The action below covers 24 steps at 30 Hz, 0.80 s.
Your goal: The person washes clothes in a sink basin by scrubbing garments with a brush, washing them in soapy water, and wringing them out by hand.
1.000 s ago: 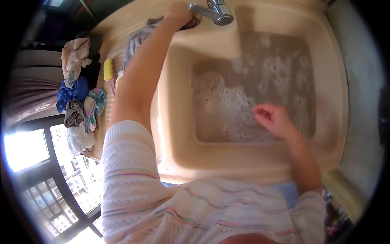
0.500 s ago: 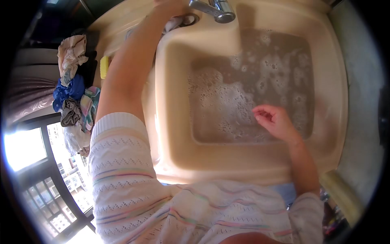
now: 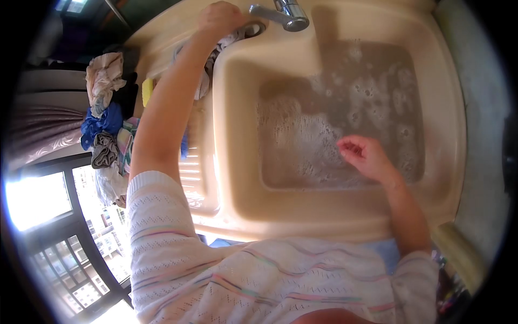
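Observation:
My left hand point(image 3: 220, 17) is up beside the chrome tap point(image 3: 292, 17), a short gap left of the tap's lever, its fingers curled in with nothing visible in them. Just below it, a wet bunched grey cloth point(image 3: 232, 39) lies along the ledge by a round drain hole. Over the basin point(image 3: 324, 208), which holds murky water with soap foam point(image 3: 302, 135), hovers my right hand point(image 3: 364, 156). Its fingers are loosely bent, the thumb stands apart, and the palm shows nothing held.
Left of the basin is a ribbed washboard point(image 3: 193, 175) with a bit of blue cloth on it. A yellow block point(image 3: 147, 92), perhaps a sponge or soap, sits at the edge. Several crumpled garments point(image 3: 102, 127) are heaped farther left, near a bright window point(image 3: 40, 197).
My left hand has drawn away from the tap lever, leftward and slightly down. My right hand stays nearly still above the water. The view has shifted a little.

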Tool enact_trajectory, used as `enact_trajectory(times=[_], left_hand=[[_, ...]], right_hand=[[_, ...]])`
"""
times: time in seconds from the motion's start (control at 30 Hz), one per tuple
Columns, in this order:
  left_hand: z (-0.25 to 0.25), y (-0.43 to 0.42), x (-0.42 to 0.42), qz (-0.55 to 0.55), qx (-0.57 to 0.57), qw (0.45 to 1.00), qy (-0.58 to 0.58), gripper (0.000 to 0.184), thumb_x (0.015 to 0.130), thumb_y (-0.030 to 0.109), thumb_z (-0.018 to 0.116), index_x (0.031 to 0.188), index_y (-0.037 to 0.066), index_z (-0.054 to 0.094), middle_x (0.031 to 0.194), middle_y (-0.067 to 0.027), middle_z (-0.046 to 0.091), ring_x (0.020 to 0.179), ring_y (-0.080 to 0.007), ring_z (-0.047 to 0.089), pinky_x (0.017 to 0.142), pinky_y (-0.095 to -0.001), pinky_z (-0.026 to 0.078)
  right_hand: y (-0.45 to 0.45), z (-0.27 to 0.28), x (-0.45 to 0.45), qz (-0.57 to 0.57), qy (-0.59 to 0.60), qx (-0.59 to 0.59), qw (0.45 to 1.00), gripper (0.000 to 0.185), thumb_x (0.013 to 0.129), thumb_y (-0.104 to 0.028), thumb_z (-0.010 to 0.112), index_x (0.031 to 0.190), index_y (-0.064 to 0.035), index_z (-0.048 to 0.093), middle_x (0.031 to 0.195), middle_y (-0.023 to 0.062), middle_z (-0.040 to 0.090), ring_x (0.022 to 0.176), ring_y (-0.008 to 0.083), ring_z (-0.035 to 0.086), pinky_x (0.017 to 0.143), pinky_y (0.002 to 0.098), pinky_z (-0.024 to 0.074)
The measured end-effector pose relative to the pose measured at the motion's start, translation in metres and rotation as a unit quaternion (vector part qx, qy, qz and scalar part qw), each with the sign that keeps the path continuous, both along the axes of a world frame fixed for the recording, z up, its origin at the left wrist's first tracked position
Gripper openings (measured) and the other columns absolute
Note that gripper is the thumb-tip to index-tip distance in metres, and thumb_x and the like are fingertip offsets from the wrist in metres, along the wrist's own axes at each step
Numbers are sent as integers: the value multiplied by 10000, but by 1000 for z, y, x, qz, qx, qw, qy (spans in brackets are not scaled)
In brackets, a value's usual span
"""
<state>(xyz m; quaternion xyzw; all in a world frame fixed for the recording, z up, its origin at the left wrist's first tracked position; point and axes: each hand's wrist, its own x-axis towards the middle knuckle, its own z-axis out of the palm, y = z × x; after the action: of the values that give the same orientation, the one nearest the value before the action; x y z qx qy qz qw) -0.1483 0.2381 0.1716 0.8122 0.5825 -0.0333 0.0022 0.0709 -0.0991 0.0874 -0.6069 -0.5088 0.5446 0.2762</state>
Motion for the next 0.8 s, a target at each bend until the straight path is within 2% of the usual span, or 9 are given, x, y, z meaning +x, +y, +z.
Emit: enact_trajectory(times=[0.1, 0.23, 0.3, 0.4, 0.5, 0.6, 0.7, 0.8], left_hand=[[-23, -3, -13, -80, -31, 996, 38, 303, 731, 403, 619, 862, 142, 700, 814, -77, 665, 817, -210, 627, 737, -351, 494], [-38, 11, -18, -69, -50, 996, 11, 276, 724, 335, 614, 879, 124, 699, 805, -93, 662, 798, -211, 626, 718, -355, 488], [-38, 15, -17, -51, -74, 996, -14, 271, 715, 305, 618, 868, 94, 695, 814, -100, 661, 791, -206, 623, 708, -352, 483], [-25, 16, -10, -119, -152, 981, 12, 266, 694, 263, 634, 842, 48, 685, 828, -88, 652, 766, -189, 596, 679, -349, 469], [-16, 11, -8, -137, -219, 965, -53, 252, 675, 243, 656, 829, 46, 688, 788, -59, 630, 730, -173, 555, 669, -333, 447], [-14, 6, -7, -79, -265, 952, -128, 220, 674, 221, 660, 810, 52, 692, 758, -37, 609, 712, -155, 522, 675, -322, 432], [-11, 7, -9, -84, -274, 949, -128, 213, 691, 205, 649, 817, 38, 688, 757, -30, 609, 719, -138, 519, 684, -305, 426], [-30, 50, -37, -46, -228, 933, -274, 221, 715, 198, 635, 867, 46, 686, 754, -2, 606, 714, -127, 523, 672, -295, 426]], right_hand=[[1, 5, -2, 6, -8, -5, 1000, 194, 830, -51, 604, 1022, -25, 617, 821, -20, 610, 684, 41, 514, 638, 203, 453], [-1, 6, 1, 5, -4, -1, 1000, 183, 829, -51, 605, 1011, -28, 620, 806, -23, 606, 681, 38, 510, 631, 201, 449], [0, 8, 2, 4, -6, 6, 1000, 178, 829, -49, 602, 1005, -28, 621, 797, -24, 605, 678, 36, 508, 626, 200, 446], [1, 10, 3, 3, -11, 21, 1000, 172, 829, -49, 601, 998, -27, 623, 783, -24, 603, 672, 34, 508, 621, 198, 445], [1, 4, 4, -2, -10, 28, 1000, 171, 823, -67, 602, 987, -24, 624, 773, -3, 611, 657, 49, 523, 610, 208, 450], [3, 0, 3, -14, -9, 42, 999, 179, 814, -102, 605, 971, -19, 625, 758, 38, 627, 625, 78, 543, 590, 228, 458], [5, -1, 1, -16, -17, 42, 999, 177, 812, -99, 607, 967, -15, 625, 749, 37, 624, 617, 77, 541, 587, 227, 456], [5, 0, 3, -20, -19, 34, 999, 177, 811, -94, 610, 970, -16, 626, 745, 38, 623, 611, 76, 541, 583, 224, 455]])
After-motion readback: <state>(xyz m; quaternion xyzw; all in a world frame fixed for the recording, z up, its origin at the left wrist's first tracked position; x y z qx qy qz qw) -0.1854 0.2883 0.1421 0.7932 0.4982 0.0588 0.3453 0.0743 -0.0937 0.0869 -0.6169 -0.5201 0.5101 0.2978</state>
